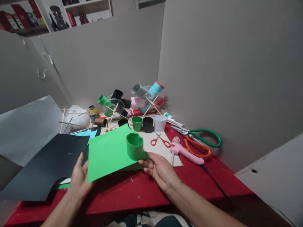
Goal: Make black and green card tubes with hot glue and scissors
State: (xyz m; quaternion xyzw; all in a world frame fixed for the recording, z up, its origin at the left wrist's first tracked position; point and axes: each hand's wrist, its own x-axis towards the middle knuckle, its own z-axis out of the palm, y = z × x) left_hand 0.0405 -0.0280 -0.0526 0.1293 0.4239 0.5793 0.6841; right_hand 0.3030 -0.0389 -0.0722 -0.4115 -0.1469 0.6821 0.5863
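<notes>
A bright green paper sheet (106, 154) is held up, tilted, above the table's front. A short green paper cup (134, 148) stands on its right part. My right hand (158, 168) pinches the sheet's right corner just beside the cup, thumb on top and fingers curled below. At the left edge, my left hand (81, 175) grips the sheet with its fingers hidden behind it; its thumb points up. Behind the sheet stand another green cup (137, 124), a black cup (148, 125) and a white cup (160, 123) in a row.
Small red-handled scissors (161, 140), a pink glue gun (187, 153) and large green-handled scissors (208, 137) lie right. Dark paper (66, 157) lies left. Stick-and-tube models (115, 105) stand behind on the red cloth (132, 198); grey walls (213, 63) close in the corner.
</notes>
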